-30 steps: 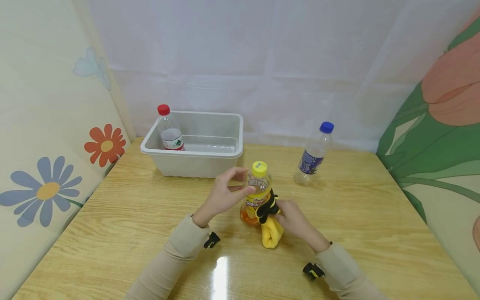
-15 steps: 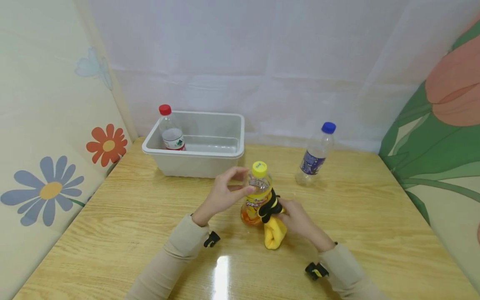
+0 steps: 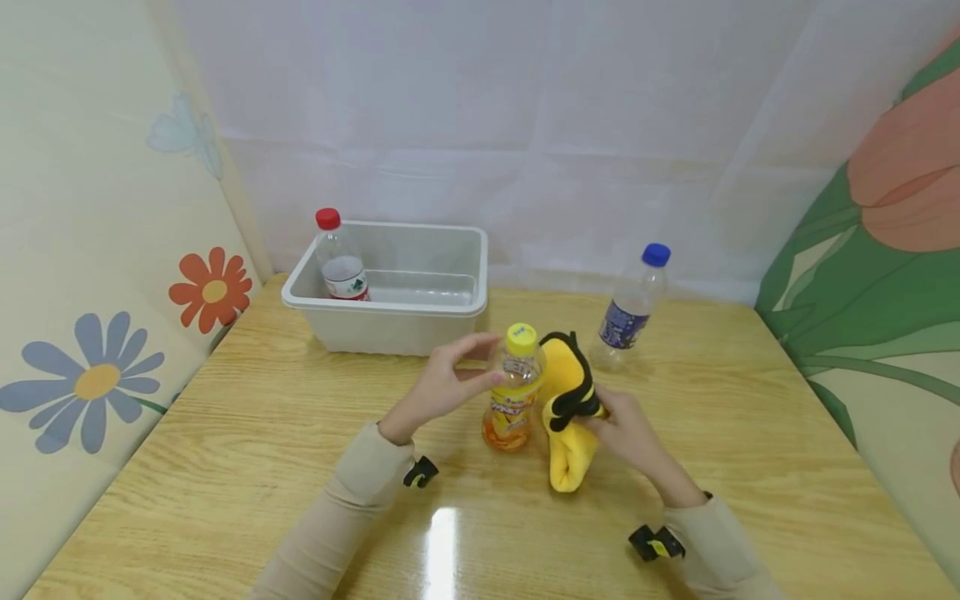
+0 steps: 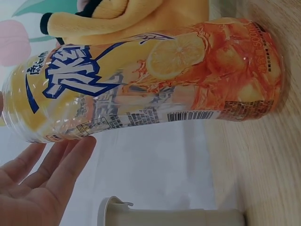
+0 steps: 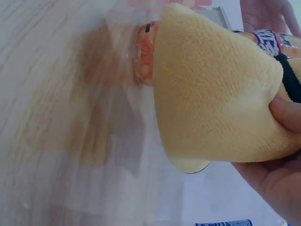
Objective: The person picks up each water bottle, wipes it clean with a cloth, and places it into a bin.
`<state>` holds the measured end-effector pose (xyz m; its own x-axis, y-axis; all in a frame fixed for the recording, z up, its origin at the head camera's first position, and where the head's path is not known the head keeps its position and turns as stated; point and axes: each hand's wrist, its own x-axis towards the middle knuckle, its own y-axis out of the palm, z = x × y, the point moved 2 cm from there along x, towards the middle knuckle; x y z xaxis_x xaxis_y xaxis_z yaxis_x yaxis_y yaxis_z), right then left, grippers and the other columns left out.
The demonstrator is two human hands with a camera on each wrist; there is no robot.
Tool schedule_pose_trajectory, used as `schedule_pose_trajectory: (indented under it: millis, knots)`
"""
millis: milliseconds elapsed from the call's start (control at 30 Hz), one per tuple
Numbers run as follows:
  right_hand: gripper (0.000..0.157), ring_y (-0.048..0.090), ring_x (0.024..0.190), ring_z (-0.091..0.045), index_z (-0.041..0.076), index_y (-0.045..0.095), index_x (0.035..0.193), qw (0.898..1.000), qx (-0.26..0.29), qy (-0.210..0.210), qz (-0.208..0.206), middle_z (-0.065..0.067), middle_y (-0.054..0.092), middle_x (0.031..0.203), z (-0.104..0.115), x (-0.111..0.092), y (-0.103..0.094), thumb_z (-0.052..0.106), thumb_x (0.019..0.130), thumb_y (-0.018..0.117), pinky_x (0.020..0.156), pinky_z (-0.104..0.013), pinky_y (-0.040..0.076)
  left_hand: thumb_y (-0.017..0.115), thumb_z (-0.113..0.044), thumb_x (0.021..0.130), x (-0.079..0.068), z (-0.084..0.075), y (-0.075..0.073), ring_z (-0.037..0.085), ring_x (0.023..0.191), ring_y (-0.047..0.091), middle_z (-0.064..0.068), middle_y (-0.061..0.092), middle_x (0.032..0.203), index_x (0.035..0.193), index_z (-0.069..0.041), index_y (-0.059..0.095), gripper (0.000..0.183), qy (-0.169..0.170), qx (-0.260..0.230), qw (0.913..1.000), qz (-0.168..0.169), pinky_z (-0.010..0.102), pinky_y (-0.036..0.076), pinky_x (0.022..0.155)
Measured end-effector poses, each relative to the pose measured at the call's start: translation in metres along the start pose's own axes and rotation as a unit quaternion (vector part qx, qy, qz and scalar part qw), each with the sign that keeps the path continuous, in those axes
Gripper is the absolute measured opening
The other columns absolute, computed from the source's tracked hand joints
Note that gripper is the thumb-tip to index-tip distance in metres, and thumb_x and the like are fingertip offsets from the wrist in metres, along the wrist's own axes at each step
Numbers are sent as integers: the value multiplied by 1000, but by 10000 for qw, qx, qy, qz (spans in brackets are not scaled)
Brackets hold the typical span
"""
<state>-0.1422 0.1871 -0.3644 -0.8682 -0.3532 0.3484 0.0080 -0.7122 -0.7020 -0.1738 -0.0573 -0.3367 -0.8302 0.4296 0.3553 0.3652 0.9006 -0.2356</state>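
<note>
A clear plastic drink bottle (image 3: 512, 410) with a yellow cap and a yellow-orange label stands upright on the table. My left hand (image 3: 448, 382) holds it near the shoulder, with curved fingers behind and thumb in front. In the left wrist view the fingertips lie right at the upper part of the bottle (image 4: 188, 70). A folded yellow cloth (image 3: 562, 367) with black edging hangs from my right hand (image 3: 628, 427), pinched between thumb and fingers just right of the bottle. The cloth (image 5: 211, 84) hides much of the bottle in the right wrist view.
Behind my left hand stands a light grey bin (image 3: 390, 327), with a red-capped bottle (image 3: 343, 271) inside at its left end. A blue-capped bottle (image 3: 626, 321) stands at the back right of the wooden table (image 3: 247, 467). A white sheet (image 3: 525, 142) hangs behind.
My right hand has moved right with the cloth, which has come away from the bottle's side and spread taller. More of the label shows. The left hand and bottle have stayed nearly in place.
</note>
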Motion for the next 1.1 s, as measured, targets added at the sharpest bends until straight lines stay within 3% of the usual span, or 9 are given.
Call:
schedule_pose_trajectory:
  millis: [233, 700, 967, 1100]
  knots:
    - [28, 58, 71, -11, -8, 62, 99, 9994, 74, -139, -316, -16, 67, 85, 5, -4, -13, -9, 72, 68, 56, -24, 51, 68, -4, 80, 1, 1, -3, 30, 107, 53, 21, 54, 119, 123, 5, 48, 48, -122, -34, 9999, 100, 29, 51, 86]
    - [26, 54, 68, -2, -6, 63, 92, 9945, 282, -635, -788, -14, 67, 79, 16, -6, -20, -13, 67, 68, 53, -23, 50, 60, -7, 87, 0, 5, -3, 30, 114, 49, 20, 49, 128, 129, 4, 43, 47, -170, 1, 9988, 460, 30, 48, 90]
    - [29, 53, 66, -1, -8, 63, 91, 9901, 313, -890, -1037, -16, 66, 77, 19, -3, -25, -17, 64, 67, 52, -21, 51, 71, -7, 77, -5, 2, 3, 31, 111, 50, 18, 49, 126, 132, 3, 40, 64, -13, 429, 9991, -11, 44, 49, 89]
    - [30, 53, 66, -2, -8, 63, 93, 9889, 310, -943, -1104, -16, 66, 77, 23, 0, -28, -17, 64, 67, 52, -21, 50, 80, -18, 69, -8, -3, 8, 25, 105, 53, 13, 55, 119, 128, 0, 44, 72, 77, 945, 9947, -385, 39, 52, 84]
